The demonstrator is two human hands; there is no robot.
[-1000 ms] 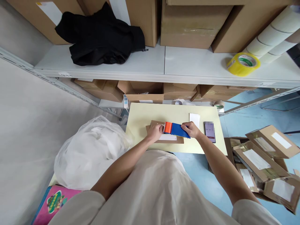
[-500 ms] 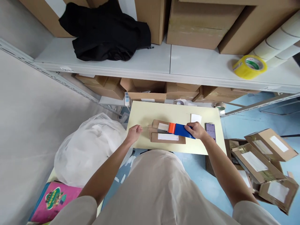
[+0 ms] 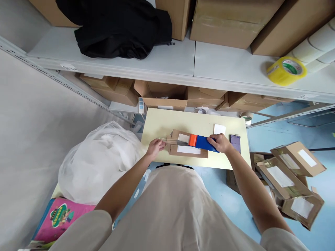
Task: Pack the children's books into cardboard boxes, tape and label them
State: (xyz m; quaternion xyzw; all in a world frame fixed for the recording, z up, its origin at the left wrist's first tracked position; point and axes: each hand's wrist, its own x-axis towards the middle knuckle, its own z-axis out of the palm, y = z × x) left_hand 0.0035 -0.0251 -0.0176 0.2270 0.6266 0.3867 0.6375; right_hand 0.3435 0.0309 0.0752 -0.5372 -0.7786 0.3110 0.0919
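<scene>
Two hands at work here: your left hand (image 3: pixel 156 148) has its fingers pinched together on the free end of some clear tape (image 3: pixel 172 139), though they're too small in view to see how much they've got. Your right hand (image 3: pixel 220 143) has its fingers closed around the blue end of a tape dispenser (image 3: pixel 205 143), with the orange part facing your left. The tape stretches between the two, over some flat cardboard packaging (image 3: pixel 176 152) with two white labels (image 3: pixel 188 150) on it. Can't tell if that's one piece or two, or whether the dispenser touches it. It's all on the pale yellow surface (image 3: pixel 157 120), near your body. Just beyond your right hand you've got white paper (image 3: pixel 219 129), plus a smartphone (image 3: pixel 235 143) to the right with its screen lit. Further out, a big translucent plastic bag (image 3: pixel 96 164) of white stuff sits off to your left, and cardboard boxes (image 3: pixel 280 176) are heaped on your right. Up on the shelf (image 3: pixel 220 62) in front: a yellow tape roll (image 3: pixel 280 73) and a black garment (image 3: pixel 125 31).
</scene>
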